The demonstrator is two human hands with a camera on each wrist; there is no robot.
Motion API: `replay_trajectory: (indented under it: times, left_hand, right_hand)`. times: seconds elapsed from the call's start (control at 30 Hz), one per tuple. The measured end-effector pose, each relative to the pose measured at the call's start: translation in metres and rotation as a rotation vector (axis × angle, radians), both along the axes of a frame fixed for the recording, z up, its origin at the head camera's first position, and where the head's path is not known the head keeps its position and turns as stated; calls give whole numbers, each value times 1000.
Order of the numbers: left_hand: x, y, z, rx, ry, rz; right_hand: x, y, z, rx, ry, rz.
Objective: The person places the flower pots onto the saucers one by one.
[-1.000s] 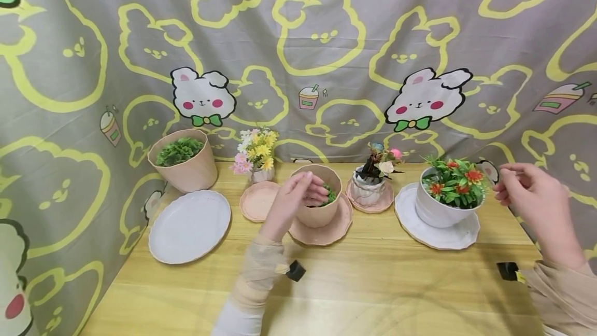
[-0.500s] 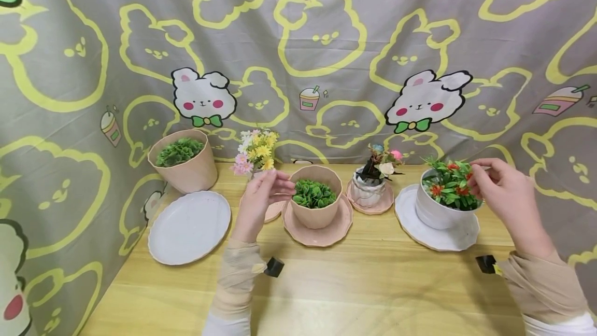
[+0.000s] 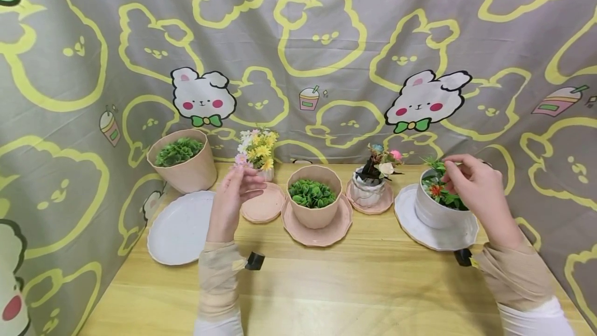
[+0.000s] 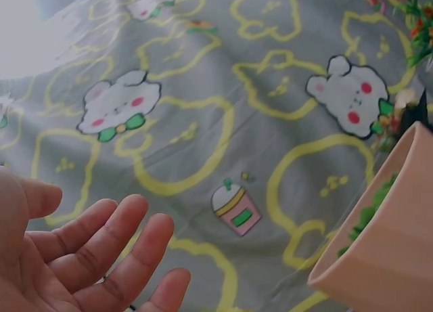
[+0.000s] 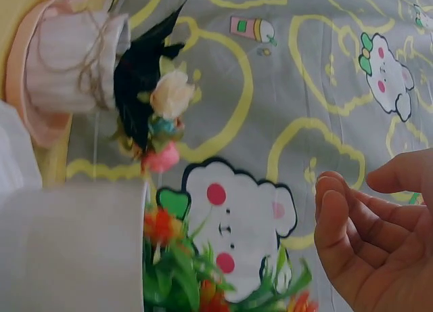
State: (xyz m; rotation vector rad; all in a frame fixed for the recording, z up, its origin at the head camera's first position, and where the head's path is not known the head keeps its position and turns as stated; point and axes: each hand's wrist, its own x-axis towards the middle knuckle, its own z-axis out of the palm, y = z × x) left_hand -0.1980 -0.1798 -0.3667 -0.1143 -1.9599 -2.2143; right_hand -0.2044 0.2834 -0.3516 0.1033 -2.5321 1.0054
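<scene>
My left hand (image 3: 230, 205) hovers in front of the small pot of yellow, white and pink flowers (image 3: 261, 150), holding nothing. Its fingers (image 4: 118, 248) are relaxed and parted in the left wrist view. My right hand (image 3: 480, 198) is over the white pot (image 3: 434, 212) of red-flowered greenery (image 3: 436, 191), hiding part of the plant. In the right wrist view its thumb and loosely bent fingers (image 5: 335, 214) have a gap between them, apart from the leaves. The white pot stands on a white saucer (image 3: 410, 232). Between the hands, a peach pot (image 3: 314, 215) of green leaves stands on a pink saucer (image 3: 317, 237).
A tilted peach pot (image 3: 191, 172) with green leaves stands at back left, beside a white oval plate (image 3: 177, 232). A small pink saucer (image 3: 262, 204) lies left of centre. A twine-tied white pot (image 3: 367, 189) with roses sits on another pink saucer (image 3: 382, 205). A patterned curtain (image 3: 326, 51) hangs behind.
My left hand has moved left, from over the middle peach pot to beside the small pink saucer. My right hand has moved left over the red-flowered plant. The pots look unmoved.
</scene>
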Motion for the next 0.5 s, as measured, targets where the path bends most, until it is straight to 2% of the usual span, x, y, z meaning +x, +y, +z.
replay_trajectory:
  times: [0.2, 0.33, 0.5]
  left_hand:
    - [-1, -12, -4, -3, 1, 88]
    - [-1, -18, -5, -34, -14, 150]
    - [-3, -27, -7, -73, -34, 210]
  right_hand:
    - [-5, -24, -1, -63, -15, 57]
    - [-7, -44, -2, -73, 13, 94]
    - [-9, -68, -3, -113, -9, 145]
